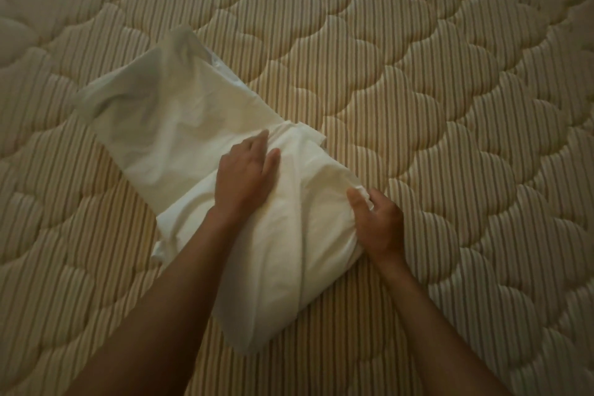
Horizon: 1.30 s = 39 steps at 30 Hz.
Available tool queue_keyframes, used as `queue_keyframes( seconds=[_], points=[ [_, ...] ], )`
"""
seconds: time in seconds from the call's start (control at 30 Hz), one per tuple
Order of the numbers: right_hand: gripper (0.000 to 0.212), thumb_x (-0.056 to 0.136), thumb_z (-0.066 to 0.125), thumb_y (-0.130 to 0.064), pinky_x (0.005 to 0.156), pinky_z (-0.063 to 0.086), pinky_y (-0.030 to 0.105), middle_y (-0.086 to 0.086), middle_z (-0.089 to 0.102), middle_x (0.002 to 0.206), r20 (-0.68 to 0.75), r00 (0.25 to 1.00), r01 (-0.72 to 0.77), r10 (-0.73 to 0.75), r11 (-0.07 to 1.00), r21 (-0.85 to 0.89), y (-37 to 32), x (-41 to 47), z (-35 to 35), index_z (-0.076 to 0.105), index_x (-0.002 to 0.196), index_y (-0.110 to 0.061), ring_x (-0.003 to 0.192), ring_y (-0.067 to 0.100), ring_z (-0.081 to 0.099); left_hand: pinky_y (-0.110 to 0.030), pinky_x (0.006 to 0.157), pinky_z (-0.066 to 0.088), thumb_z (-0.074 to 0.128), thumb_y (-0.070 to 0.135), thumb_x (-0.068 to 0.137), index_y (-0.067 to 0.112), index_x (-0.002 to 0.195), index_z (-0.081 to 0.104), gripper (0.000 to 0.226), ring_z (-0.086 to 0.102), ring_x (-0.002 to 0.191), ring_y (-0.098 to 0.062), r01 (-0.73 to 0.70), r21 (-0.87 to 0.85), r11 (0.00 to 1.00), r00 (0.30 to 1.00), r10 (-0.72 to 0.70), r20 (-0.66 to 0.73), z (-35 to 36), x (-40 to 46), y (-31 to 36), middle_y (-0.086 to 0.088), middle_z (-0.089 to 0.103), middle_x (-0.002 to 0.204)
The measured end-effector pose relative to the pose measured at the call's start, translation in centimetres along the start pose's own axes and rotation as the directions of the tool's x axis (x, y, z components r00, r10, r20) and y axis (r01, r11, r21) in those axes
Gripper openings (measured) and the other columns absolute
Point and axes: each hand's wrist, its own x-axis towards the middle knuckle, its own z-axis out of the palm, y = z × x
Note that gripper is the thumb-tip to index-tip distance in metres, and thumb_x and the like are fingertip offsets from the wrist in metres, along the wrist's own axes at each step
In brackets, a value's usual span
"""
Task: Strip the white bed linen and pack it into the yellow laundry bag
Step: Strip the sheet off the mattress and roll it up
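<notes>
A white bed sheet (180, 125), folded into a long thick strip, lies slantwise on the bare quilted mattress (418, 74). Its near end is doubled over into a bulky roll (305, 228). My left hand (244, 177) presses flat on top of the fold, fingers straight and pointing away from me. My right hand (376, 222) grips the right edge of the roll, thumb on top and fingers curled round the cloth. The far end of the strip is loose and rumpled. No yellow laundry bag is in view.
The striped, scallop-quilted mattress fills the whole view on every side of the sheet. No bed edge or other object shows.
</notes>
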Motion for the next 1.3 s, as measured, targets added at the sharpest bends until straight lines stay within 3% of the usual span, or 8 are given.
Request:
queue_keyframes(
  seconds=[0.27, 0.33, 0.47, 0.57, 0.67, 0.8, 1.03, 1.3],
  points=[
    [0.034, 0.09, 0.05, -0.053, 0.054, 0.04, 0.03, -0.008, 0.054, 0.06, 0.014, 0.994, -0.109, 0.108, 0.99, 0.092, 3.9, -5.6, -1.3, 0.049, 0.065, -0.03, 0.058, 0.003, 0.051, -0.045, 0.117, 0.022, 0.021, 0.051, 0.101, 0.025, 0.153, 0.034, 0.059, 0.035, 0.143, -0.023, -0.005, 0.139, 0.99, 1.0, 0.008, -0.022, 1.0, -5.4, 0.4, -0.003, 0.041, 0.156],
    [0.034, 0.083, 0.051, -0.062, 0.069, 0.049, 0.036, -0.002, 0.06, 0.082, 0.045, 0.988, -0.151, 0.147, 0.984, 0.094, 4.2, -5.0, -1.6, 0.054, 0.081, -0.029, 0.079, 0.013, 0.057, -0.046, 0.121, 0.015, 0.025, 0.048, 0.104, 0.025, 0.156, 0.028, 0.056, 0.026, 0.148, -0.021, 0.088, 0.116, 0.989, 0.996, -0.084, -0.04, 1.1, -6.9, -0.1, -0.004, 0.034, 0.16],
    [0.074, 0.083, 0.061, -0.063, 0.098, 0.047, 0.042, 0.007, 0.056, 0.13, 0.052, 0.938, -0.348, 0.344, 0.928, 0.131, 3.5, -6.7, -1.9, 0.048, 0.138, -0.014, 0.119, 0.025, 0.054, -0.051, 0.12, 0.013, 0.022, 0.054, 0.1, 0.03, 0.156, 0.024, 0.062, 0.024, 0.149, -0.023, 0.155, 0.137, 0.978, 0.987, -0.147, -0.065, 1.4, -9.7, -0.3, -0.003, 0.029, 0.162],
    [0.073, 0.087, 0.072, -0.042, 0.101, 0.046, 0.04, 0.004, 0.055, 0.136, 0.059, 0.873, -0.474, 0.484, 0.814, 0.335, 2.1, -9.9, -1.4, 0.041, 0.145, -0.009, 0.123, 0.023, 0.054, -0.053, 0.118, 0.018, 0.024, 0.061, 0.095, 0.035, 0.155, 0.026, 0.066, 0.027, 0.147, -0.027, 0.191, 0.106, 0.976, 0.981, -0.193, 0.006, 0.9, -9.3, -0.5, -0.006, 0.035, 0.158],
    [0.079, 0.075, 0.075, -0.049, 0.108, 0.045, 0.044, -0.001, 0.059, 0.136, 0.165, 0.836, -0.522, 0.524, 0.664, 0.534, 1.1, -11.9, 0.1, 0.049, 0.143, -0.018, 0.125, 0.017, 0.057, -0.053, 0.111, 0.028, 0.027, 0.068, 0.092, 0.04, 0.153, 0.028, 0.067, 0.04, 0.137, -0.034, 0.208, 0.113, 0.971, 0.975, -0.216, 0.061, 0.1, -8.2, -1.0, -0.012, 0.047, 0.148],
    [0.066, 0.069, 0.081, -0.046, 0.1, 0.052, 0.046, -0.002, 0.071, 0.119, 0.35, 0.716, -0.63, 0.604, 0.343, 0.696, 0.4, -12.6, 1.7, 0.064, 0.127, -0.018, 0.109, 0.019, 0.067, -0.053, 0.105, 0.033, 0.021, 0.076, 0.086, 0.044, 0.152, 0.027, 0.073, 0.046, 0.13, -0.033, 0.194, 0.107, 0.975, 0.974, -0.205, 0.099, -0.4, -8.1, -1.6, -0.011, 0.052, 0.141],
    [0.056, 0.076, 0.077, -0.036, 0.103, 0.048, 0.049, 0.006, 0.069, 0.123, 0.478, 0.67, -0.611, 0.567, 0.056, 0.789, -1.4, -14.9, 3.9, 0.06, 0.127, -0.023, 0.114, 0.026, 0.065, -0.056, 0.105, 0.032, 0.03, 0.074, 0.092, 0.044, 0.154, 0.02, 0.07, 0.044, 0.133, -0.031, 0.115, 0.058, 0.992, 0.974, -0.124, 0.189, -1.0, -7.9, -2.4, -0.008, 0.05, 0.144],
    [0.087, 0.071, 0.072, -0.062, 0.101, 0.048, 0.052, 0.009, 0.066, 0.13, 0.417, 0.689, -0.504, 0.593, -0.022, 0.864, -3.6, -18.5, 6.8, 0.048, 0.144, -0.023, 0.12, 0.031, 0.062, -0.056, 0.107, 0.029, 0.031, 0.076, 0.092, 0.043, 0.156, 0.012, 0.075, 0.041, 0.135, -0.037, 0.004, 0.004, 1.0, 0.959, -0.005, 0.284, -1.9, -8.3, -4.4, -0.009, 0.042, 0.152]
  ],
)
